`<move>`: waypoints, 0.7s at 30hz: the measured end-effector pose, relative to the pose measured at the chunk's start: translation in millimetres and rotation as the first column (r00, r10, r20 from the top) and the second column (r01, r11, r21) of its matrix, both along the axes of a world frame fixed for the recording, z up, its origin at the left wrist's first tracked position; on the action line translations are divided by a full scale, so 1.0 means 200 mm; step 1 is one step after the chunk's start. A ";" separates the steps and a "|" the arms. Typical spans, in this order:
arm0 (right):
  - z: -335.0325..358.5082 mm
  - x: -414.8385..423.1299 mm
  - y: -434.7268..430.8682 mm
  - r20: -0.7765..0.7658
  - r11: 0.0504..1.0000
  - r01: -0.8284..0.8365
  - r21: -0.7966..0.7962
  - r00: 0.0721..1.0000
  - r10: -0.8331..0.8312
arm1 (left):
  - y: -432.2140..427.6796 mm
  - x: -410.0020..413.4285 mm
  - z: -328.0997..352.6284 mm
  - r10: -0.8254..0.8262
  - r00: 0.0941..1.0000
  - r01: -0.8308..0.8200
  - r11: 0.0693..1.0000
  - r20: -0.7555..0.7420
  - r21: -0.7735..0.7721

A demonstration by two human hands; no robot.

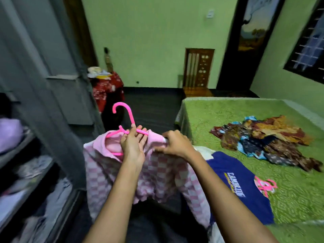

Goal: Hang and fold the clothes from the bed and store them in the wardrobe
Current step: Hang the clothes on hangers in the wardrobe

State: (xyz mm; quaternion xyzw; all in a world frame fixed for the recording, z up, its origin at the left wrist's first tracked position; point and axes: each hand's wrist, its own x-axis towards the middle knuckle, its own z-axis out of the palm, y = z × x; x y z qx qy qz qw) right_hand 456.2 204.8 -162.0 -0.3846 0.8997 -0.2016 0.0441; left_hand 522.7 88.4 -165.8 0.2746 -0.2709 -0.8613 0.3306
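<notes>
in hand: my left hand [133,143] grips the pink hanger [131,116] at its neck; my right hand [175,142] pinches the checked top [157,174] at its shoulder, near centre
done: i judge the top nearly seated; not yet in the wardrobe [43,76], left
to do: on the bed [228,111], right: one navy t-shirt [233,172]; one patterned heap [263,137], pieces uncountable
hangers: one held; spare hangers [264,186] tangled, number unclear

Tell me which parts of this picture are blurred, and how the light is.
Head view: dim light, no glare; motion blur smears the wardrobe shelves; the left hand on the pink hanger and the right hand on the checked top are sharper; the wide lens bends straight edges.
</notes>
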 end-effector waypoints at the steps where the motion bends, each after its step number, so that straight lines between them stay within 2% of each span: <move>1: 0.02 0.04 -0.06 0.012 0.995 -0.097 -0.012 0.995 0.097 | -0.05 0.06 0.02 0.067 0.998 -0.067 0.997 0.003 -0.027; 5: 0.10 0.19 -0.29 0.057 0.911 -0.398 -0.106 0.912 0.405 | -0.30 0.31 0.13 0.279 0.960 -0.274 0.954 0.028 -0.125; 8: 0.19 0.30 -0.41 0.053 0.818 -0.538 -0.205 0.828 0.558 | -0.44 0.47 0.26 0.311 0.949 -0.299 0.940 0.052 -0.166; 11: 0.26 0.37 -0.51 0.119 0.713 -0.614 -0.338 0.724 0.680 | -0.57 0.63 0.43 0.345 0.938 -0.330 0.922 0.043 -0.202; 13: 0.31 0.43 -0.60 0.097 0.669 -0.562 -0.485 0.726 0.680 | -0.67 0.72 0.54 0.337 0.941 -0.327 0.927 0.026 -0.181; 16: 0.40 0.58 -0.74 -0.018 0.583 -0.461 -0.669 0.794 0.608 | -0.81 0.82 0.70 0.353 0.936 -0.346 0.920 0.008 -0.183; 18: 0.47 0.67 -0.82 -0.095 0.509 -0.441 -0.739 0.817 0.569 | -0.90 0.88 0.79 0.357 0.934 -0.356 0.919 -0.029 -0.171; 21: 0.63 0.77 -0.98 -0.212 0.381 -0.479 -0.791 0.798 0.564 | -1.02 0.97 0.97 0.380 0.916 -0.400 0.892 -0.128 -0.213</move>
